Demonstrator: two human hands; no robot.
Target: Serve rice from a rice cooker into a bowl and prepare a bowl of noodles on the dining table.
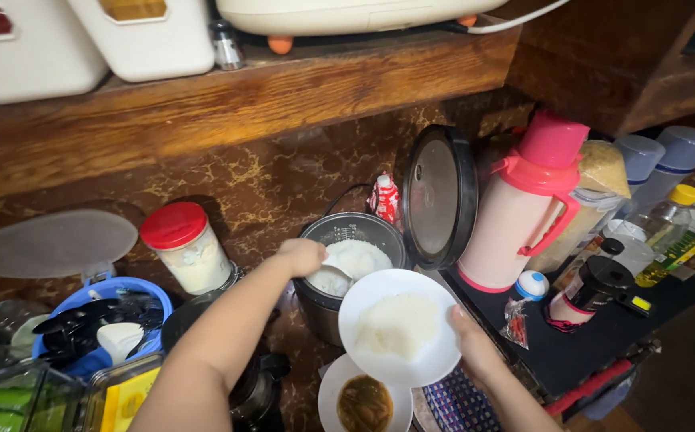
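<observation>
Scooping rice, the left hand (301,256) grips a white paddle (336,270) inside the open rice cooker (347,240) at mid-scene, while the right hand (469,336) clasps the rim of a white plate (399,336) already carrying a mound of rice (397,324), held just near of the pot. Keeping the plate level and close against the cooker's rim would likely spare spills onto the bowl of dark sauce (365,402) below. On the tabletop, a red-lidded jar (185,248) stands to the left; a pink-and-cream flask (527,212) rises to the right, beside a yellow-capped bottle (671,220) with a green-and-yellow label. A small red-and-white sachet (385,198) leans behind the cooker.
</observation>
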